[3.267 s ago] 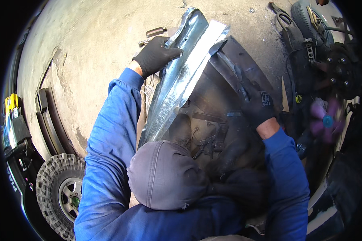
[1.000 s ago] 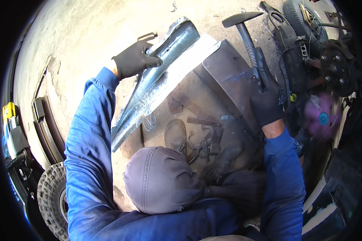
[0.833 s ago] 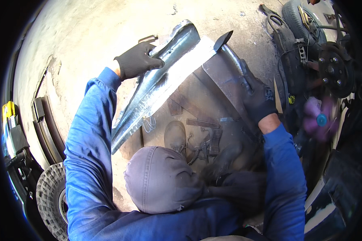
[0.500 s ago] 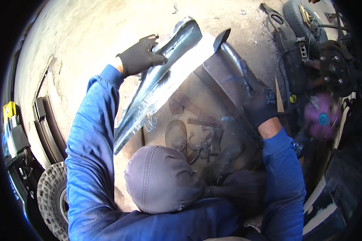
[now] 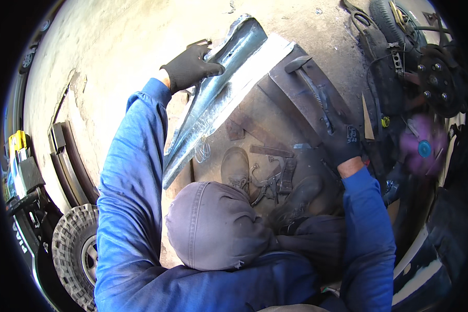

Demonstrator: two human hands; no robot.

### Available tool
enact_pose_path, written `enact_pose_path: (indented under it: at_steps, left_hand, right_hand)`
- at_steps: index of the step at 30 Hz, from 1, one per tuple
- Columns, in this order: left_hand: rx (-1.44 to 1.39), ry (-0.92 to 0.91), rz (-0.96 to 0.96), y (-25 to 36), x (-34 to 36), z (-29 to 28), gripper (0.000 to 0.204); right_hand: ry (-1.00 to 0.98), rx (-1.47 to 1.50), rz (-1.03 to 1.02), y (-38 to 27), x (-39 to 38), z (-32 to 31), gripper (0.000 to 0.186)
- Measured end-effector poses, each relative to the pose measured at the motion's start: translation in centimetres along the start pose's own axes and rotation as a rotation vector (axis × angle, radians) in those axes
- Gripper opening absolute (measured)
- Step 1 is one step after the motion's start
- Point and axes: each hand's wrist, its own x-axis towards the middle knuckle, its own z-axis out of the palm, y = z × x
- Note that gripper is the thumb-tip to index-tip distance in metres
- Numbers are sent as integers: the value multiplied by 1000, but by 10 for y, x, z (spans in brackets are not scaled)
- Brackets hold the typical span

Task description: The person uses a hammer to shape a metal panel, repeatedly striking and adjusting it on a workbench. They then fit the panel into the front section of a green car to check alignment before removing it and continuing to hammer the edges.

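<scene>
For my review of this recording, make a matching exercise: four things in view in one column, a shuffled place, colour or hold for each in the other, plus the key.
1. hammer
2. shiny metal panel
3. knobby tire
4. fan

A. gripped by the left hand
B. purple with a blue centre
C. held in the right hand
D. at the picture's lower left

Pairs: 1-C, 2-A, 3-D, 4-B

Wide fisheye head cam, L of pair, looks dn from nearby on hands point(image 5: 189, 68).
</scene>
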Motion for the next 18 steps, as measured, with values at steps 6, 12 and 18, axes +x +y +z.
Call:
enact_pose_path:
  at_steps: [6,12,18]
  left_hand:
    - [-12,11,-16,-11,-27,-12,52]
    - [-323,54,-10,-35,-87,-42,41]
    - [-848,154,137,-4,-152,-65,45]
  right_hand:
    - [105,-116,56,28,-26,0,45]
    - [122,-299,1,28,-45,-1,56]
    - [205,323,-71,-65,-39,-55,78]
